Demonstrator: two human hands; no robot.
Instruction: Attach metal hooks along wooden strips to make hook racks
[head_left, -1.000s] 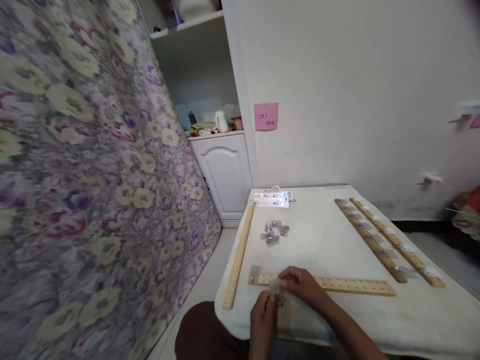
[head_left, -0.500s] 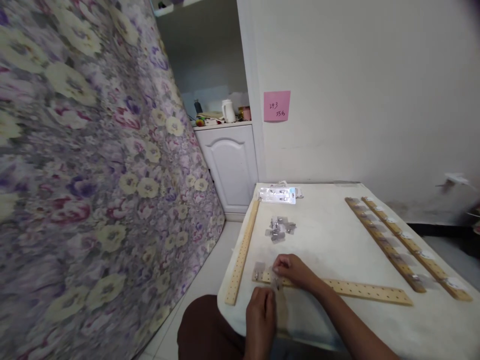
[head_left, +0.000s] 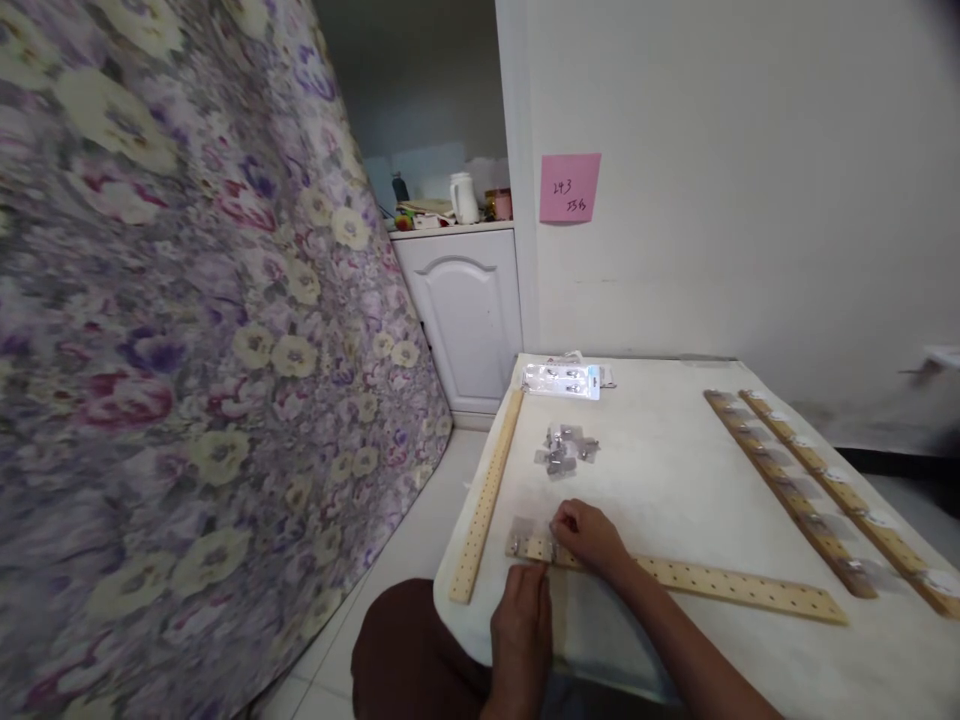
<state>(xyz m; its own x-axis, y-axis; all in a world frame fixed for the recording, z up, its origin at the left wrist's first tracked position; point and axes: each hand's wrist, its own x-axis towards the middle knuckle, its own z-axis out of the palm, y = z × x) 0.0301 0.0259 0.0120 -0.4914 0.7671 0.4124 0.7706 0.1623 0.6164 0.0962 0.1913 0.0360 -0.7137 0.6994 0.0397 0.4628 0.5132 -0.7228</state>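
Observation:
A perforated wooden strip (head_left: 720, 585) lies across the near part of the white table (head_left: 675, 480). My right hand (head_left: 589, 535) rests on the strip's left end, fingers pinched on a small clear piece I cannot make out. My left hand (head_left: 521, 625) sits just below that end at the table's front edge, fingers curled against the strip. A small clear packet (head_left: 521, 530) lies at the strip's left tip. A pile of small metal clips in clear bags (head_left: 566, 450) lies further back.
Another wooden strip (head_left: 487, 495) runs along the table's left edge. Two strips with clips (head_left: 817, 495) lie diagonally at the right. A blister pack (head_left: 561, 380) sits at the back. A floral mattress (head_left: 187, 330) leans at left; a white cabinet (head_left: 465, 310) stands behind.
Both hands have shifted slightly toward the strip's left end and lowered the small clear piece onto it. The camera has tilted down and to the left.

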